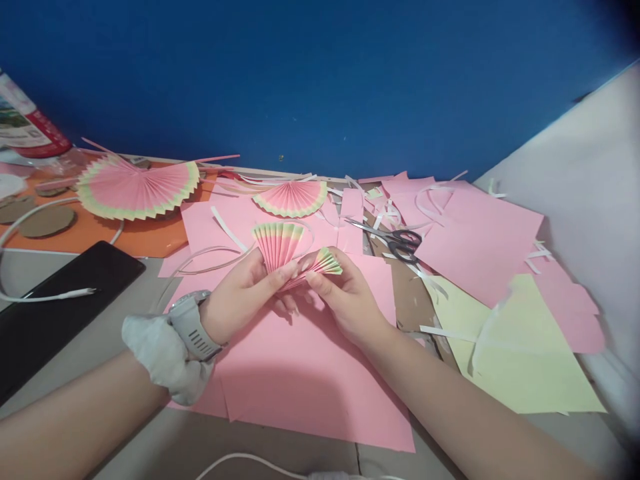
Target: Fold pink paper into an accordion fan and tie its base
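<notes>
Between my two hands is a small pleated paper fan [279,248], pink with a pale yellow-green edge. My left hand [253,287] pinches its wider, partly spread side, thumb on top. Closed on the narrower, bunched pleats at the other side is my right hand [345,293]. The fan's lower middle is partly covered by my fingers. Below both hands lie pink paper sheets [310,393]. Just beyond them rests a second small pleated fan [291,199], spread in a half circle. A larger pleated fan [140,190] of the same colours sits at the far left.
Black-handled scissors [403,241] lie at the right among white paper strips [390,215]. More pink sheets [480,227] and pale yellow paper [530,347] are farther right. On the left are a black phone [75,310], a white cable [55,298], cardboard discs [47,221] and a bottle [30,120].
</notes>
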A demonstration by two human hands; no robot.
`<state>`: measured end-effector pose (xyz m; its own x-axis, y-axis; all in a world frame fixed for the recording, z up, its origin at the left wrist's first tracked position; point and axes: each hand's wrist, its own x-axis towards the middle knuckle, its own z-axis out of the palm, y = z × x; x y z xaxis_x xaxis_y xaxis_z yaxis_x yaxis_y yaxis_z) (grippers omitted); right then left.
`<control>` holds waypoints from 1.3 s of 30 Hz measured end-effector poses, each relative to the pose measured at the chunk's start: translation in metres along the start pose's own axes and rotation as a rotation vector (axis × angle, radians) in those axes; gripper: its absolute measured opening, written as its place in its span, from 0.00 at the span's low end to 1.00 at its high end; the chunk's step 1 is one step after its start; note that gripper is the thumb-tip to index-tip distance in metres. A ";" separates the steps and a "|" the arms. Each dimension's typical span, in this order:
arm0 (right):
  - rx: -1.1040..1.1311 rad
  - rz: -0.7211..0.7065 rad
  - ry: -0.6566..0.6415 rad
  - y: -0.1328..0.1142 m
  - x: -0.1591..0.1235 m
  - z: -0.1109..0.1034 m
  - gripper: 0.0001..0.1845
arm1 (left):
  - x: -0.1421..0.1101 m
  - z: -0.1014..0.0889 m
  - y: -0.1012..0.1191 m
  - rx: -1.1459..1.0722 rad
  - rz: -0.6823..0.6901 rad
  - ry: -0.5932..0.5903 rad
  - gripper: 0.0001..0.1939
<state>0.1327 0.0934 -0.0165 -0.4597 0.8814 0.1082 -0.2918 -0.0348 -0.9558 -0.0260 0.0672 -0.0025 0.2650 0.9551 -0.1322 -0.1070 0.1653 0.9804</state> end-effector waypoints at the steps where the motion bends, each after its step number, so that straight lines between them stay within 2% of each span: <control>1: -0.016 0.003 0.006 0.000 0.000 0.000 0.05 | 0.000 0.000 0.001 0.019 -0.012 0.001 0.15; 6: -0.080 0.000 -0.004 -0.001 0.000 0.000 0.07 | 0.001 0.002 0.000 -0.032 -0.049 0.075 0.13; 11: -0.235 -0.086 -0.005 -0.002 -0.003 0.000 0.11 | 0.002 0.000 -0.002 -0.129 -0.018 0.293 0.12; 14: -0.336 -0.189 -0.126 -0.004 -0.005 0.001 0.12 | 0.003 -0.004 -0.001 -0.130 0.024 0.405 0.14; 17: -0.400 -0.263 -0.258 -0.007 -0.007 0.001 0.08 | 0.004 -0.007 0.000 -0.106 0.045 0.430 0.17; 19: -0.401 -0.256 -0.271 -0.007 -0.010 0.001 0.12 | 0.003 -0.008 0.000 -0.074 0.057 0.415 0.19; 21: -0.358 -0.212 -0.201 -0.005 -0.011 0.001 0.16 | 0.003 -0.008 0.001 -0.040 0.052 0.365 0.20; 24: -0.292 -0.176 -0.036 -0.001 -0.013 0.000 0.10 | 0.002 -0.007 0.002 0.030 0.029 0.294 0.20; 26: -0.284 -0.187 0.024 0.001 -0.013 0.000 0.07 | 0.001 -0.006 0.002 0.080 0.037 0.264 0.19; 32: -0.239 -0.109 0.057 0.001 -0.009 0.003 0.03 | 0.001 -0.008 -0.002 0.020 0.018 0.181 0.20; 35: -0.160 0.009 0.088 0.001 -0.005 0.004 0.15 | -0.001 -0.006 -0.004 -0.018 -0.022 0.057 0.20; 37: -0.142 0.088 0.027 0.000 -0.004 0.004 0.19 | -0.003 -0.004 -0.005 -0.002 -0.054 -0.047 0.19; 39: -0.185 0.132 -0.039 0.000 -0.003 0.005 0.15 | -0.005 -0.002 -0.006 0.033 -0.070 -0.109 0.19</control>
<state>0.1299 0.0880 -0.0150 -0.5168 0.8560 -0.0146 -0.0694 -0.0588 -0.9959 -0.0288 0.0616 -0.0076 0.3731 0.9091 -0.1855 -0.0531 0.2205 0.9739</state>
